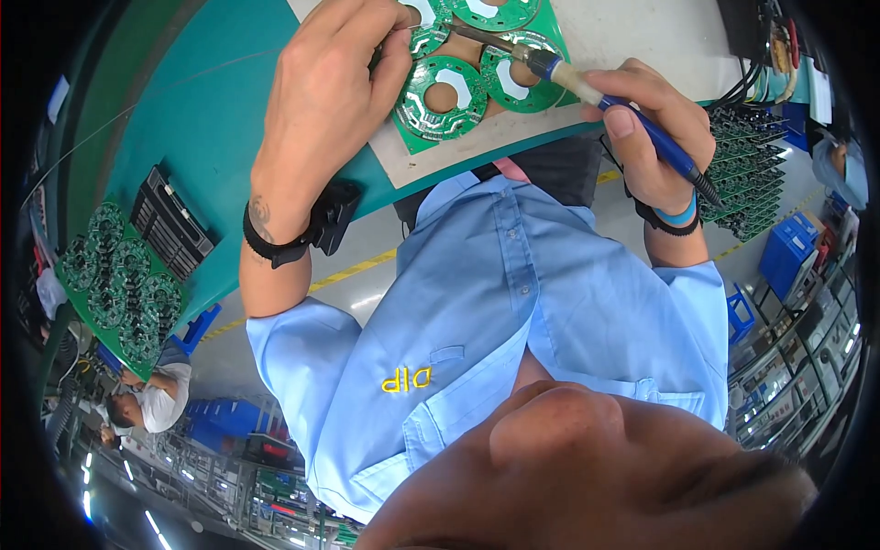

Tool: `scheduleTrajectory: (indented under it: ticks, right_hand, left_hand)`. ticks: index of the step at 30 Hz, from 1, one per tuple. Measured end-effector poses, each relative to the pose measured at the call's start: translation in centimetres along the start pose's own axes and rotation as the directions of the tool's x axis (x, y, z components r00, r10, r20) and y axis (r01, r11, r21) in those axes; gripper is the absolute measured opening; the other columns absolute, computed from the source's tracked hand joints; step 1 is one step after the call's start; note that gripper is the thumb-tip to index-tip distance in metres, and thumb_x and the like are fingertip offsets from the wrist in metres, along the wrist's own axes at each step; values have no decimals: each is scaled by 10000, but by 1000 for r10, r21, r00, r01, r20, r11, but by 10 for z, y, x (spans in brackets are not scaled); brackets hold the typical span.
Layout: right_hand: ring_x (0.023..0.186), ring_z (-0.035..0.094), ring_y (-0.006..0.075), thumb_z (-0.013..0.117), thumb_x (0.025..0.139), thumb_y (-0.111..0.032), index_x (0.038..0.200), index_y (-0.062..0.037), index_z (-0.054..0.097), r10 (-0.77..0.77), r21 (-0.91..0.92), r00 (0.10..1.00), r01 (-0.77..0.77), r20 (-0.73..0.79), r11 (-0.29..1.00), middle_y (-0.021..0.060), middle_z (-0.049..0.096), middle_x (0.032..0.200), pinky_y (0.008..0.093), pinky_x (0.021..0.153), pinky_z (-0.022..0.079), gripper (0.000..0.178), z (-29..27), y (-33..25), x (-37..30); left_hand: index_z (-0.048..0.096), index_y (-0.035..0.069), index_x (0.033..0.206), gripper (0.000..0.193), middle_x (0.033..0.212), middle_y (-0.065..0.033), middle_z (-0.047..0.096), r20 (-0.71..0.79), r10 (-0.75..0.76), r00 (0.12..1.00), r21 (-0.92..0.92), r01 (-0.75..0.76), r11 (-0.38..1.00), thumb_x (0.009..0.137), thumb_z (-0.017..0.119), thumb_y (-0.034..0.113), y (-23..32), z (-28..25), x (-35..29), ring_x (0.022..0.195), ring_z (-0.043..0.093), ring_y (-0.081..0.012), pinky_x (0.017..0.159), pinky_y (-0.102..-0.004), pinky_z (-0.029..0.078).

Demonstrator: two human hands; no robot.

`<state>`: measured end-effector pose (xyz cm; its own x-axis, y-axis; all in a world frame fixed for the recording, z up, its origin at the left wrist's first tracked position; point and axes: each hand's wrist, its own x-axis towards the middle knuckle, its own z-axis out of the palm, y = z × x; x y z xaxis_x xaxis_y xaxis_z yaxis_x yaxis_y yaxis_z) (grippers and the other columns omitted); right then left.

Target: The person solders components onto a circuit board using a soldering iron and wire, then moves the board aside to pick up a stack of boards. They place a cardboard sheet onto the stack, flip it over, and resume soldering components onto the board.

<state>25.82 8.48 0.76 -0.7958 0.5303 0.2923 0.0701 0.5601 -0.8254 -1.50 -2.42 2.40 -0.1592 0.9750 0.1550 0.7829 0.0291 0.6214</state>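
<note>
My right hand is closed around the blue handle of a soldering iron. The iron's dark tip points left and reaches over a panel of round green circuit boards, each with a hole in the middle and white patches. My left hand pinches a thin strand, which looks like solder wire, at the left edge of the boards. The strand's end and the iron's tip come close together over the upper-left board; whether they touch is too small to tell.
Under the panel lies a pale sheet on the teal bench mat. Farther left are a black slotted tray and another panel of round boards. Stacked green boards stand at the right, below dark cables.
</note>
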Motion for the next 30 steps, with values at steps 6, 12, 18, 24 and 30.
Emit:
scheduleTrajectory:
  ticks: [6, 12, 18, 24, 30]
  right_hand:
    - [739, 655, 184, 635, 1019, -79, 1183, 102, 693, -16, 20, 999, 17, -33, 1000, 161, 720, 862, 280, 650, 489, 251, 7, 4, 0]
    - [734, 651, 185, 630, 1020, -75, 1181, 103, 693, -14, -5, 1000, 14, -3, 1000, 164, 717, 848, 280, 650, 490, 249, 7, 1, 2]
    - [741, 661, 190, 640, 1019, -102, 1182, 101, 691, -34, -8, 998, 34, -46, 999, 167, 720, 850, 275, 657, 496, 266, 4, -2, 0]
    - [758, 667, 190, 640, 1029, -122, 1204, 96, 689, -16, 21, 972, 22, -233, 1000, 163, 731, 906, 280, 677, 506, 284, -12, 6, -19]
    - [868, 671, 195, 651, 1025, -106, 1224, 84, 689, -13, -394, 854, -227, -521, 891, 172, 728, 1029, 315, 729, 543, 277, -30, 59, 2]
  left_hand:
    - [681, -12, 970, 88, 873, -171, 605, 0, 48, 999, -45, -48, 998, 886, 705, -10, 1, 0, 0, 834, 628, -371, 724, -417, 517]
    - [676, -15, 961, 82, 877, -171, 609, 19, 35, 999, -47, -34, 998, 884, 705, -14, 1, 0, 0, 836, 629, -372, 724, -417, 517]
    - [661, -11, 947, 75, 867, -171, 604, -22, 56, 998, 33, -55, 998, 890, 710, -3, 2, -3, 2, 830, 626, -373, 725, -435, 508]
    - [653, -10, 951, 82, 880, -166, 603, -20, -17, 1000, 56, 18, 998, 893, 710, 0, 2, -2, -1, 848, 614, -371, 761, -440, 502]
    - [670, -4, 1046, 132, 924, -94, 678, -19, 26, 999, 80, -24, 997, 949, 745, 43, -23, 16, -7, 754, 660, -217, 671, -319, 543]
